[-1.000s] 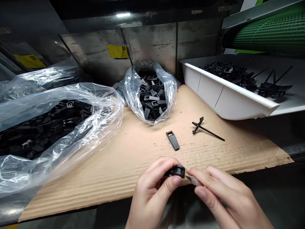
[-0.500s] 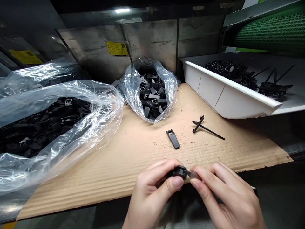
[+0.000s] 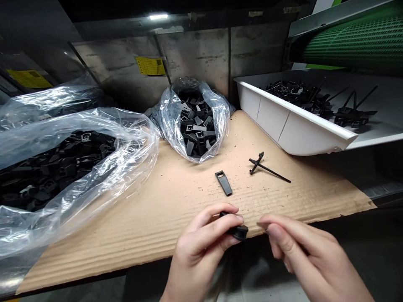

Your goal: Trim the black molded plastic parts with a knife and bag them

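Note:
In my left hand [image 3: 204, 239], just above the front edge of the cardboard, is a small black plastic part [image 3: 239, 232] with a rounded end, gripped between thumb and fingers. To its right, my right hand [image 3: 302, 243] is pinched on a thin greyish blade [image 3: 262, 225], mostly covered by the fingers. Blade and part are apart. A flat tapered black clip [image 3: 225, 183] with a square opening lies on the cardboard beyond my hands. Right of that clip lies a black sprue piece [image 3: 263, 166] with a long thin stem.
Two clear plastic bags of black parts stand on the cardboard [image 3: 176, 193]: a large bag [image 3: 135, 159] at left, a smaller bag [image 3: 222, 130] at the back. A white tray [image 3: 267, 111] of black sprue pieces sits at right, below a green roller [image 3: 352, 42].
My right hand has drawn the blade away to the right from the black part. My left hand has turned the part so its rounded end points lower. The view has shifted slightly.

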The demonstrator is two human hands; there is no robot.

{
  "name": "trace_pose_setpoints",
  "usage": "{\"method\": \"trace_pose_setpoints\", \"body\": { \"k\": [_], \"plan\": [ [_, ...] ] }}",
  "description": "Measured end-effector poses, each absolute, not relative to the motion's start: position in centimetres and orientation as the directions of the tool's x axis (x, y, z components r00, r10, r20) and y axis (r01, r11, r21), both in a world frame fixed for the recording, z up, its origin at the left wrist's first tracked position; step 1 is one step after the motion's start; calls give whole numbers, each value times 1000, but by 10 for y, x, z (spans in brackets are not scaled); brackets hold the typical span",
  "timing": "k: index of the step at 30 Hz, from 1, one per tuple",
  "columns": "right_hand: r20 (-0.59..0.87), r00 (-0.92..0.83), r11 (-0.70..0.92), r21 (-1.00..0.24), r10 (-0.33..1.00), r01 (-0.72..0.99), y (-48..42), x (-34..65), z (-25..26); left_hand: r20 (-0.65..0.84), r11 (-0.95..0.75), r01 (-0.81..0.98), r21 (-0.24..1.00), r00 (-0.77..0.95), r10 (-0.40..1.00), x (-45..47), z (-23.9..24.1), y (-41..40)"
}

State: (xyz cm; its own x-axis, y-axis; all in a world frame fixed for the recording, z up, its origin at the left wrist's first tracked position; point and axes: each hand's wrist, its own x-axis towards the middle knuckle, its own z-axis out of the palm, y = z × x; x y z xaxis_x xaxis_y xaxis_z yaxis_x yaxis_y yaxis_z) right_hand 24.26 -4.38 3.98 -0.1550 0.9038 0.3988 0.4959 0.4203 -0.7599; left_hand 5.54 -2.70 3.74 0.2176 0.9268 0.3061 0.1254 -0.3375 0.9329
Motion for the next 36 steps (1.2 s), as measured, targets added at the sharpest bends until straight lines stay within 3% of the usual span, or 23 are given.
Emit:
{"method": "trace_pose_setpoints", "body": {
  "k": [4, 17, 24, 31, 34, 36],
  "plan": [
    [292, -232, 372, -770, 928, 518, -45, 239, 42, 396, -438, 175, 882, 229, 889, 56, 35, -32],
    [143, -317, 300, -794, 938, 529, -41, 241, 46, 499, -569, 207, 796, 310, 809, 55, 32, -29],
    [49, -433, 273, -837, 900, 473, -30, 247, 55, 450, -508, 150, 848, 302, 840, 57, 36, -30],
    [-63, -488, 5, -991, 870, 137, -38, 246, 53, 452, -492, 153, 857, 234, 861, 58, 34, -27],
    [-147, -391, -158, -987, 908, 3, -41, 246, 46, 412, -446, 134, 885, 220, 884, 58, 36, -28],
    [-118, -245, -134, -990, 962, -49, -40, 244, 41, 408, -439, 120, 891, 217, 887, 58, 38, -28]
  ]
}}
